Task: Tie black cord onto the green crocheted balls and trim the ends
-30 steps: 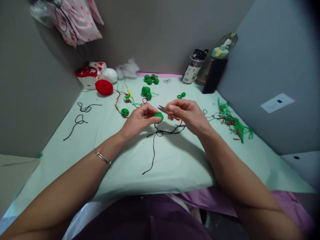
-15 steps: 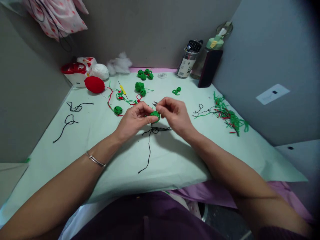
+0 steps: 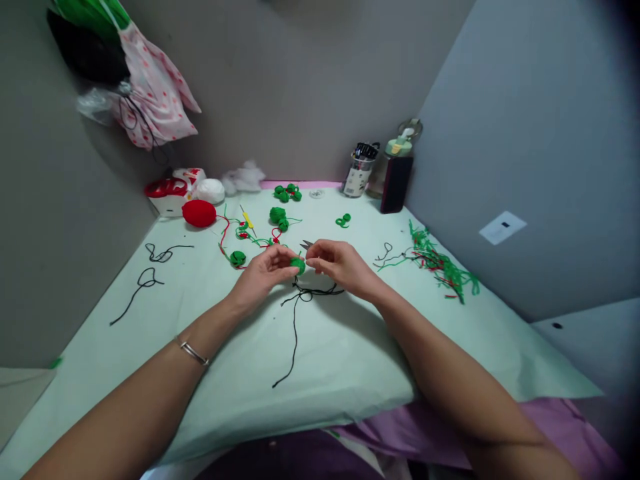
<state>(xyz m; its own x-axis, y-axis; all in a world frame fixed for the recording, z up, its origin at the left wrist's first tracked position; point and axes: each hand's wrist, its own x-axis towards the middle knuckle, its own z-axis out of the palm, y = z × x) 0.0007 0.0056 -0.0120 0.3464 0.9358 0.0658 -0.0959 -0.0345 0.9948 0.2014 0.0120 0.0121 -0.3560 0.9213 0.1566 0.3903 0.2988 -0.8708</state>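
My left hand is closed round a small green crocheted ball, held between thumb and fingers above the table. A short green strand sticks up from its top. Below it hangs a black cord, looped and with one long tail on the cloth. My right hand is closed in a pinch just right of the ball; whatever its fingertips hold is too small to make out. Scissor blades poke out behind the right fingers; whether the hand grips them or they lie on the table is hidden.
Green yarn, a yellow-handled crochet hook and a red yarn ball lie behind my hands. Black cords are at left, a heap of yarn scraps at right. A pen cup and bottle stand at the back.
The view has tilted upward, so the table sits lower in the picture. My right fingertips have moved slightly down along the right side of the green ball. The left hand keeps its hold.
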